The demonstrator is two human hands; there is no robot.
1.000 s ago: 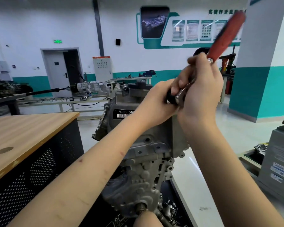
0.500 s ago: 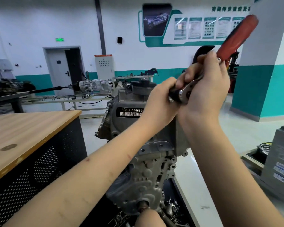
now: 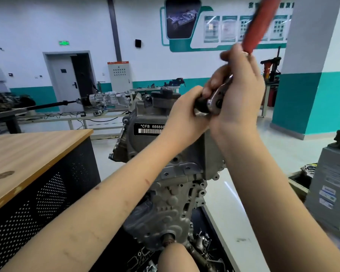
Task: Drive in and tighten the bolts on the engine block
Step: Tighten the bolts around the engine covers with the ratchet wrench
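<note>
Two hands on the ratchet, mid-tightening at top of engine block

Head view, only one there is. Both of my hands are up at the top right corner of the engine block (image 3: 165, 173), which sits upright on its stand just beside the wooden counter (image 3: 28, 154). My right hand (image 3: 241, 99) is wrapped round the metal shank of the ratchet (image 3: 217, 99), close to its head; the red handle (image 3: 259, 24) sticks up and away, blurred, running out of frame at the top. My left hand (image 3: 185, 112) is curled round the dark socket (image 3: 201, 107) under the ratchet head, steadying it. The bolt itself is hidden behind my hands, so I cannot tell how far in it sits.

Step in hand, as I judge it: ratcheting a bolt down at the block's upper edge, a swing under way. No other bolts can be made out here, so progress on the whole task is unclear.

Next move, my guess: keep the socket square on the bolt head with the left, swing the handle through with the right, then feel for it going snug. Gripping this near the head gives little leverage; final tightening likely needs my right hand moved out onto the red grip.
</note>
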